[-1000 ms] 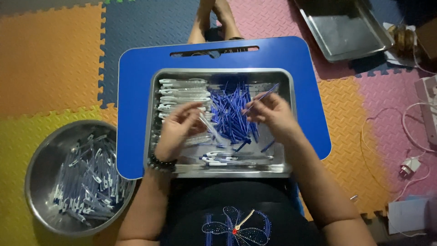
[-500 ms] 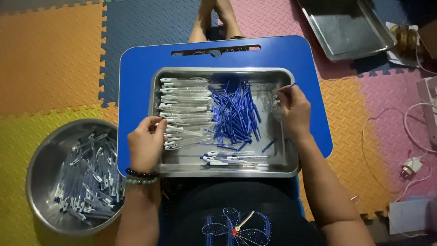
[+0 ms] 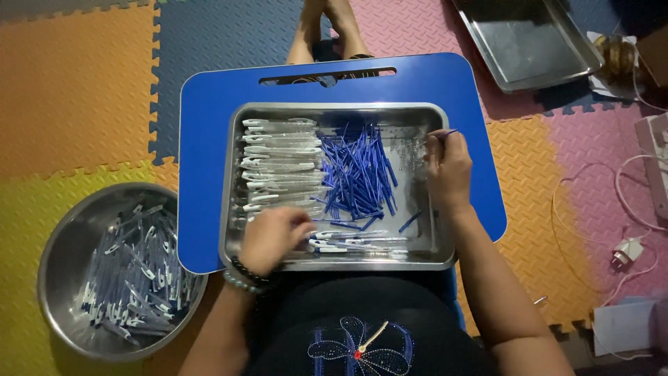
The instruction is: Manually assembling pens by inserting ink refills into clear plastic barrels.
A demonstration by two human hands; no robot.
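A steel tray rests on a blue lap table. Inside it lie a stack of clear pen barrels with white clips on the left and a pile of blue refills in the middle. My left hand is down at the tray's near left corner, fingers curled over a few clear barrels along the front edge. My right hand is at the tray's right side, pinching one thin blue refill that points up and right.
A round steel bowl with several assembled pens sits on the foam floor mat at my left. A second steel tray lies at the upper right. White cables and a plug lie on the right.
My hands parted from the tray's middle. The left went out to the left edge, then came back into the near left corner. The right moved to the right side with a refill.
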